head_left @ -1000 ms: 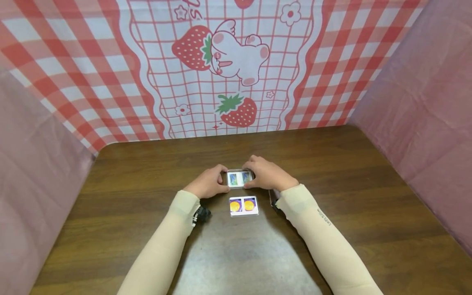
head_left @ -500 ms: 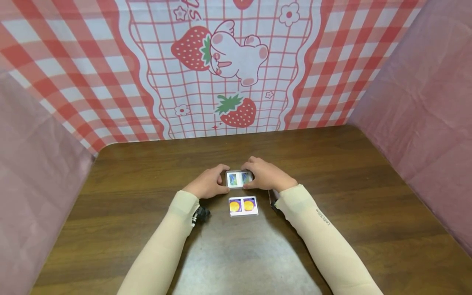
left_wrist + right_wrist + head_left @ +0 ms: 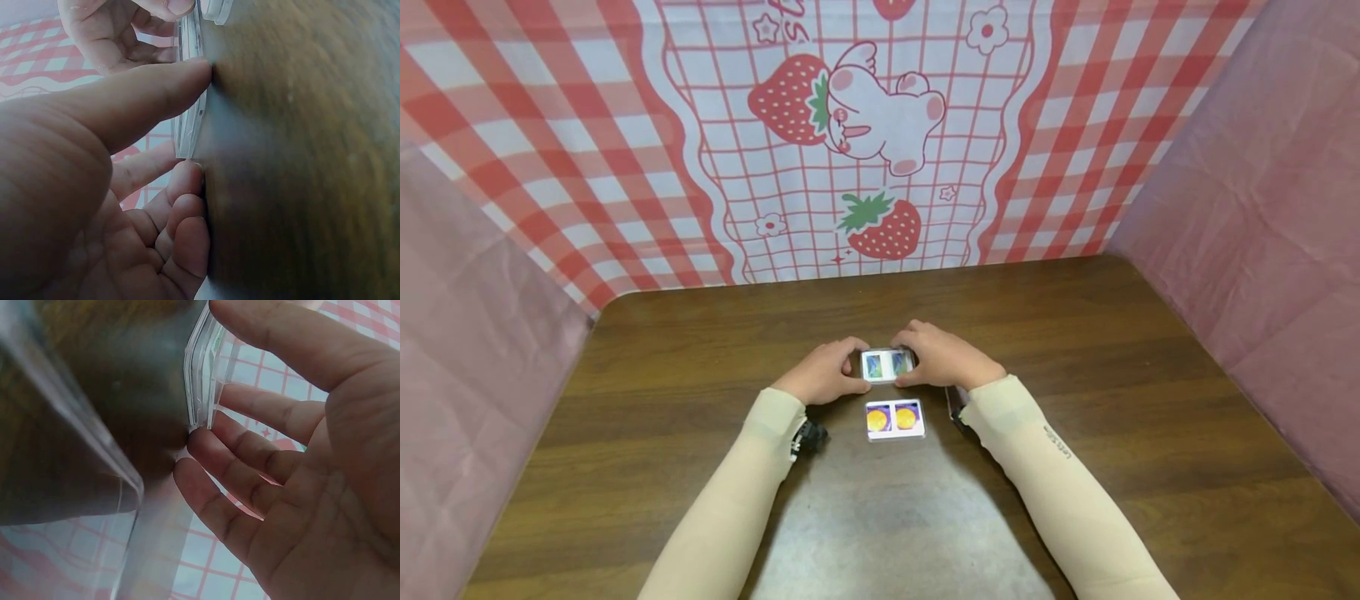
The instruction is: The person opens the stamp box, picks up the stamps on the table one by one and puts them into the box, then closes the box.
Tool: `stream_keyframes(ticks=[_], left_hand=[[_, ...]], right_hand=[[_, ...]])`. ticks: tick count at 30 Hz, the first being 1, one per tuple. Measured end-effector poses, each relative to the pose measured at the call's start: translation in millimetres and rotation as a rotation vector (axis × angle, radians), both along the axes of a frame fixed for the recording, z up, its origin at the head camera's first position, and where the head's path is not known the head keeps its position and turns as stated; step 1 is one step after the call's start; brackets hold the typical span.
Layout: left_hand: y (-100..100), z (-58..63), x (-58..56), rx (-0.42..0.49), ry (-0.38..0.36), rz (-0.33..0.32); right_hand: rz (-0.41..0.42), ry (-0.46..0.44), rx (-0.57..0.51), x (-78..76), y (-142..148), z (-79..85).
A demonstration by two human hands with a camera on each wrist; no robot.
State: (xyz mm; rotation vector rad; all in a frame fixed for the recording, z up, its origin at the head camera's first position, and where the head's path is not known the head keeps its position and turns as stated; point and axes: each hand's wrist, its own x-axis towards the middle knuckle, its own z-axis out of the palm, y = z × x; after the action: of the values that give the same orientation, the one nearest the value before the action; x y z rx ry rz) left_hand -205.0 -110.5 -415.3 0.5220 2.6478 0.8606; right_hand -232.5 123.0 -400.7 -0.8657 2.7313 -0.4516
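Note:
A clear plastic case [image 3: 883, 366] with two small blue-green pictures on white lies on the table between both hands. At its left end, my left hand [image 3: 823, 372] pinches it, thumb at the near edge and a finger at the far edge. My right hand [image 3: 947, 356] grips the right end, also thumb near and fingers far. The wrist views show the case edge-on, as clear layers [image 3: 189, 125] by the left thumb and a clear corner [image 3: 203, 375] by the right fingers. Nearer lies a second clear case [image 3: 896, 419] with two orange-and-purple pictures, touched by neither hand.
A clear plastic panel [image 3: 75, 419] stands close to the right wrist camera; only its thin edge shows in the head view. Beneath everything is a brown wooden table [image 3: 700, 333]. A checked strawberry cloth [image 3: 887, 167] hangs behind, with pink cloth [image 3: 1247, 167] at the sides.
The left fingertips have shifted very slightly to the right along the case. Otherwise both hands and both cases stay almost where they were.

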Motion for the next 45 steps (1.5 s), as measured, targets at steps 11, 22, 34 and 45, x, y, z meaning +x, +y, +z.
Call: stream_keyframes(ticks=[11, 22, 34, 45], left_hand=[[2.4, -0.6, 0.9, -0.001, 0.004, 0.022], [9.5, 3.4, -0.3, -0.005, -0.013, 0.054], [9.8, 6.6, -17.0, -0.113, -0.031, 0.089], [8.8, 8.4, -22.4, -0.129, -0.013, 0.105]], right_hand=[[-0.052, 0.001, -0.047, -2.4, 19.5, 17.8], [-0.102, 0.006, -0.066, -4.5, 32.8, 24.2], [-0.084, 0.032, -0.112, -6.2, 31.7, 22.3], [-0.108, 0.008, -0.089, -8.0, 34.6, 20.8]])
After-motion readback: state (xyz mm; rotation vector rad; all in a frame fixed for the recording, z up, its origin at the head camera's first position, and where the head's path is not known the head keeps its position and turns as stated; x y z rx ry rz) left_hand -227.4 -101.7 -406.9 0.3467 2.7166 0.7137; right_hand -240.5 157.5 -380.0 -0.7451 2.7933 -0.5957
